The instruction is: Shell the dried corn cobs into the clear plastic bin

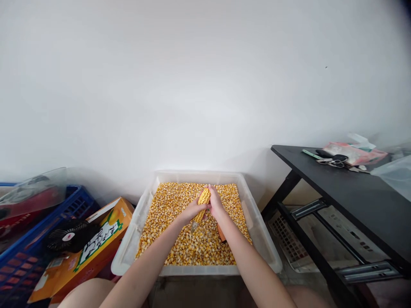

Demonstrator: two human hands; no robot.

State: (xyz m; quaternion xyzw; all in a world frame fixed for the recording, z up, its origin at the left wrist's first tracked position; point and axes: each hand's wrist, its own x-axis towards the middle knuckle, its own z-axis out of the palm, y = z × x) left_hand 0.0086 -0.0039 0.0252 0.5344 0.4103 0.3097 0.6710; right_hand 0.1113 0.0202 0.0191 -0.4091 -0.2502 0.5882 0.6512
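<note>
Clasping 1 corn cob [202,204] between left hand [192,211] and right hand [215,202], each grip closed on it.

no text can be read for certain. the orange carton [84,250] at left carries large black characters on a white and green panel, too blurred and slanted to make out.
</note>
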